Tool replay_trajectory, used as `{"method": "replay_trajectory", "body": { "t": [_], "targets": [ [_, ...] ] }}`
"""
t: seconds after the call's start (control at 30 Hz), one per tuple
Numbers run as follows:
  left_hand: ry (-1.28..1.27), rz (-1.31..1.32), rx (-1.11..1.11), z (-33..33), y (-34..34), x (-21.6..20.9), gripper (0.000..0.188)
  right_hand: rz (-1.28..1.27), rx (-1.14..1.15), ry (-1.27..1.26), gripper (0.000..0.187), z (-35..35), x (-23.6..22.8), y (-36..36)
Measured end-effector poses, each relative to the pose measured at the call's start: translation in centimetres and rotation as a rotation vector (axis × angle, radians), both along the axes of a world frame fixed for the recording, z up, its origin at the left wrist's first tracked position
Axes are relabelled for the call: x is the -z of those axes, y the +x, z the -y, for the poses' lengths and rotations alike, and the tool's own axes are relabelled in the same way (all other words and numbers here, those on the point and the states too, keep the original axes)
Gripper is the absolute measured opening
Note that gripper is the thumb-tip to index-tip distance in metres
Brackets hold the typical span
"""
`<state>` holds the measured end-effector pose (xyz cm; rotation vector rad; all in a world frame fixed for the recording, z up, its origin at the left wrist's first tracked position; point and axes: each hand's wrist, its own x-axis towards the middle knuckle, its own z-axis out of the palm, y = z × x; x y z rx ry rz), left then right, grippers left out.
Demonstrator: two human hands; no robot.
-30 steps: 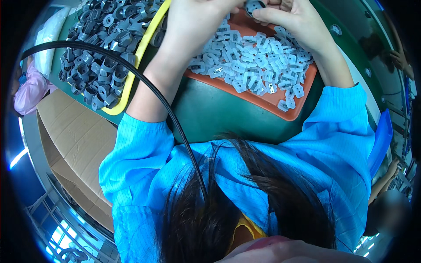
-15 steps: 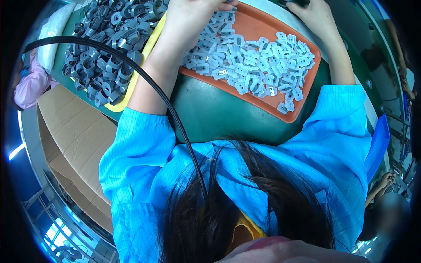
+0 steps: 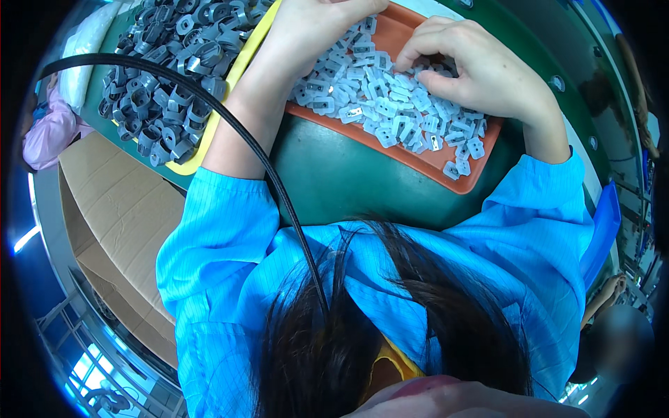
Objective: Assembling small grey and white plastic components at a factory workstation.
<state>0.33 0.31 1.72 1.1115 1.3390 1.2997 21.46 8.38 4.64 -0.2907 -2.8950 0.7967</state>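
Observation:
An orange tray (image 3: 465, 182) holds a heap of small translucent white plastic pieces (image 3: 401, 104), some with metal bits in them. Over the right part of this heap is my right hand (image 3: 481, 66), its fingers bent down among the pieces and the thumb apart from the index finger. I see nothing held in it. My left hand (image 3: 310, 28) is above the tray's far left side, and its fingertips run out of the picture at the upper edge. Whether it holds anything is hidden.
Left of my left forearm, a yellow-rimmed tray (image 3: 191, 166) holds many grey ring-shaped plastic parts (image 3: 164, 104). A black cable (image 3: 230, 118) arcs across the view. A cardboard box (image 3: 118, 216) is at the left, a blue bin (image 3: 603, 233) at the right. Other people are at both sides.
My right hand has come from beyond the tray's far right edge down and left onto the white pieces. My left hand has shifted slightly right.

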Motion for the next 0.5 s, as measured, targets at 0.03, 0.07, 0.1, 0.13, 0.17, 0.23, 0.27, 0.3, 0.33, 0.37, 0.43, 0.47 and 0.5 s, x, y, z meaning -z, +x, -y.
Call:
{"method": "replay_trajectory", "body": {
  "t": [0.03,0.07,0.1,0.13,0.17,0.23,0.27,0.3,0.33,0.37,0.43,0.47,0.5],
  "targets": [
    [-0.003,0.001,0.002,0.0,0.0,0.0,0.044,0.001,0.002,-0.003,0.016,-0.2,0.2,0.0],
    [-0.015,-0.019,0.0,-0.1,0.1,0.0,0.045,-0.01,0.008,0.025,0.016,-0.5,0.4,0.1],
    [-0.027,-0.039,0.0,-0.2,0.2,0.1,0.047,-0.022,0.015,0.053,0.016,-0.7,0.6,0.2],
    [-0.029,-0.039,0.003,-0.3,0.2,0.3,0.047,-0.022,0.018,0.05,0.016,-0.5,0.4,0.1],
    [0.0,-0.051,-0.002,-0.3,0.2,0.5,0.047,-0.005,0.064,0.029,0.016,0.1,0.0,-0.1],
    [0.031,-0.065,-0.005,-0.4,0.1,1.0,0.048,0.009,0.111,0.01,0.017,0.4,-0.2,-0.6],
    [0.056,-0.059,0.018,-0.3,0.0,1.3,0.047,0.043,0.13,-0.017,0.017,0.4,-0.1,-0.8],
    [0.082,-0.053,0.039,-0.2,-0.1,1.6,0.046,0.077,0.147,-0.043,0.017,0.4,0.0,-0.9],
    [0.086,-0.055,0.038,-0.3,0.0,1.7,0.046,0.075,0.146,-0.039,0.017,0.4,0.2,-1.0],
    [0.096,-0.042,0.02,-0.4,0.3,1.9,0.045,0.015,0.132,0.033,0.017,0.3,0.5,-0.9],
    [0.107,-0.075,0.01,-0.3,0.6,1.6,0.042,-0.047,0.115,0.11,0.017,-0.1,1.0,-0.8],
    [0.112,-0.076,0.007,-0.1,0.9,1.2,0.042,-0.135,0.22,0.049,0.017,-0.5,1.2,-0.7],
    [0.11,-0.09,0.011,0.2,1.2,0.9,0.041,-0.223,0.323,-0.013,0.017,-0.7,1.2,-0.7]
  ]
}}
